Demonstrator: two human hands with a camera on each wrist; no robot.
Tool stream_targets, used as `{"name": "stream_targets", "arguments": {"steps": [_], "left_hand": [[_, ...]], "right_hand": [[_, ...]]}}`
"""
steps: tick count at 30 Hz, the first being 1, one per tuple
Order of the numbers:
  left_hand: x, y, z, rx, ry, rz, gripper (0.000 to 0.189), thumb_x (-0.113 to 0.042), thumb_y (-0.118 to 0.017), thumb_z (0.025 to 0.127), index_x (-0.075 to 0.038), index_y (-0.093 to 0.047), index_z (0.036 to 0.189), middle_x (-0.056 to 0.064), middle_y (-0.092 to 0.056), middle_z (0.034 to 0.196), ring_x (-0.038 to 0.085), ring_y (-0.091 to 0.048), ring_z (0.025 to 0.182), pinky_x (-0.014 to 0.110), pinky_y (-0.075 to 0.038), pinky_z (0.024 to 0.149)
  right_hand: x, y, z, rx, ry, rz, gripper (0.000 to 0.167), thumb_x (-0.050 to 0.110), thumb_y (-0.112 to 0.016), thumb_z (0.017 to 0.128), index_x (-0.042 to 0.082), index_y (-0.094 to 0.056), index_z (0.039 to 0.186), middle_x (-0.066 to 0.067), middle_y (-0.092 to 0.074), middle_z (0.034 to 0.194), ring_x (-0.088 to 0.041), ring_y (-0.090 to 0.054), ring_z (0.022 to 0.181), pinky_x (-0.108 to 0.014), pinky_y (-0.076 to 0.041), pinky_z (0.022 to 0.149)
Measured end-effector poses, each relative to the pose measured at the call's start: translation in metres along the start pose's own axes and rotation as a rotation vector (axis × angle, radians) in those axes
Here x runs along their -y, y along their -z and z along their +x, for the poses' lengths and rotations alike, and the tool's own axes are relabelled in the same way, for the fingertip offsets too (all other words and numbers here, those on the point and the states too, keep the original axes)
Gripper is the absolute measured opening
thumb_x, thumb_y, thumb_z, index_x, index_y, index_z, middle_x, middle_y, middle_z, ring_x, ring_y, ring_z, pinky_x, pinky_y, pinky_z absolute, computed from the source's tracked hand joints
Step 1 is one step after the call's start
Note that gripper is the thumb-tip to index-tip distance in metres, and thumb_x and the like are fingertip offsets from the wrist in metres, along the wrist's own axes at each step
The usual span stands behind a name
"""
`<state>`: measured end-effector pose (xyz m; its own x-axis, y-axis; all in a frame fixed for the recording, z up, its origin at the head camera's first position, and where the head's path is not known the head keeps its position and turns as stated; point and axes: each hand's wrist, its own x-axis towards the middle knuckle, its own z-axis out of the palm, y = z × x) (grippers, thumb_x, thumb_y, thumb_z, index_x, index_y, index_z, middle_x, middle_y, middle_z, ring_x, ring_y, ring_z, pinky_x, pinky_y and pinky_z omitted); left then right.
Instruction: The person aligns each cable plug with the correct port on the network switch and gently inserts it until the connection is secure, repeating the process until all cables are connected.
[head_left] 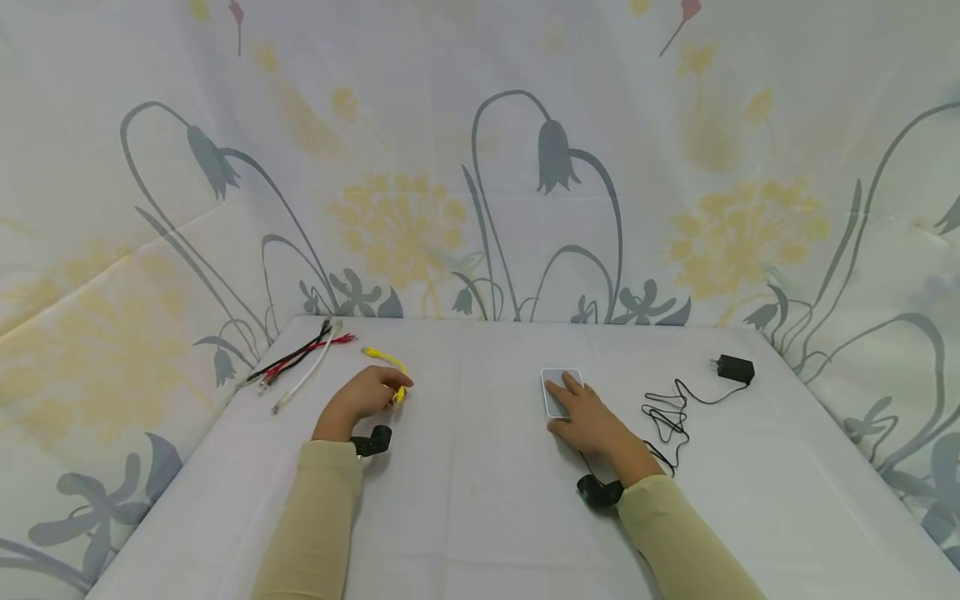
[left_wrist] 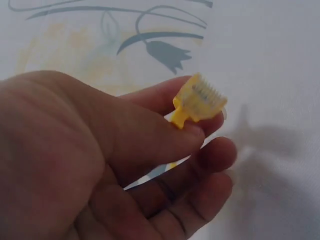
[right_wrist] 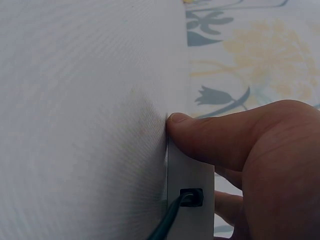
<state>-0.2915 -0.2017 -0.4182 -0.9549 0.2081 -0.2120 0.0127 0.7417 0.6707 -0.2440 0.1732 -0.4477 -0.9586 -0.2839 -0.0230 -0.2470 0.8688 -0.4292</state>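
Observation:
My left hand (head_left: 366, 393) pinches one end of a short yellow network cable (head_left: 386, 358) between thumb and fingers. In the left wrist view its yellow plug (left_wrist: 201, 98) points up past the thumb tip, metal contacts showing. The cable's other end lies toward the back of the table. Over at the right, my right hand (head_left: 588, 421) holds a small white box with a grey top (head_left: 556, 407), fingers spread over the top and thumb against its near side. A dark power lead (right_wrist: 167, 220) enters a socket in that side, just below the thumb in the right wrist view.
Several black, red and white cables (head_left: 303, 358) lie in a loose bundle at the back left. A black power adapter (head_left: 735, 368) sits at the back right, its thin cord (head_left: 667, 414) looped toward the right wrist. Behind the white table (head_left: 480, 500) hangs a flower-patterned curtain (head_left: 442, 125).

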Motion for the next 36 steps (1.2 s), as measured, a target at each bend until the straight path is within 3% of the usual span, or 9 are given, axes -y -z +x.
{"name": "stream_targets", "arguments": {"steps": [9,17,24,32,36], "left_hand": [[-0.009,-0.006,0.001,-0.052,-0.107,0.079,0.032,-0.001,-0.055,0.091,-0.012,-0.069,0.118,0.009,-0.063,0.116,0.025,-0.059,0.106,0.043,-0.049,0.091],[-0.014,-0.014,0.005,-0.1,-0.165,0.132,0.024,-0.016,-0.066,0.09,-0.015,-0.071,0.114,0.007,-0.062,0.104,0.023,-0.055,0.094,0.038,-0.048,0.082],[-0.017,-0.02,0.006,-0.164,-0.201,0.264,0.025,-0.025,-0.07,0.089,-0.02,-0.073,0.113,0.012,-0.056,0.117,0.03,-0.048,0.113,0.046,-0.042,0.096],[-0.019,-0.026,0.009,-0.172,-0.188,0.221,0.024,-0.027,-0.07,0.089,-0.015,-0.074,0.109,0.009,-0.064,0.123,0.032,-0.051,0.124,0.048,-0.039,0.108],[-0.019,-0.03,0.01,-0.163,-0.181,0.176,0.023,-0.03,-0.07,0.089,-0.016,-0.073,0.107,0.005,-0.068,0.118,0.027,-0.058,0.117,0.045,-0.044,0.102]], "right_hand": [[-0.002,-0.001,0.002,0.001,-0.011,-0.007,0.065,0.026,-0.06,0.093,0.014,-0.034,0.152,-0.021,-0.016,0.16,-0.056,-0.017,0.141,-0.067,-0.026,0.108],[-0.003,-0.002,0.002,-0.001,-0.005,-0.012,0.065,0.026,-0.06,0.093,0.014,-0.034,0.152,-0.022,-0.017,0.16,-0.056,-0.018,0.141,-0.067,-0.027,0.108],[-0.001,-0.001,0.001,0.004,-0.009,-0.006,0.066,0.026,-0.06,0.093,0.013,-0.033,0.152,-0.022,-0.016,0.16,-0.056,-0.018,0.141,-0.067,-0.027,0.108],[-0.001,0.0,0.001,0.002,0.008,-0.013,0.065,0.026,-0.059,0.093,0.012,-0.033,0.151,-0.024,-0.017,0.159,-0.057,-0.019,0.14,-0.067,-0.027,0.108],[-0.001,0.0,0.001,0.007,0.007,-0.011,0.065,0.026,-0.059,0.093,0.012,-0.033,0.152,-0.024,-0.017,0.159,-0.057,-0.018,0.14,-0.067,-0.026,0.108]]}}
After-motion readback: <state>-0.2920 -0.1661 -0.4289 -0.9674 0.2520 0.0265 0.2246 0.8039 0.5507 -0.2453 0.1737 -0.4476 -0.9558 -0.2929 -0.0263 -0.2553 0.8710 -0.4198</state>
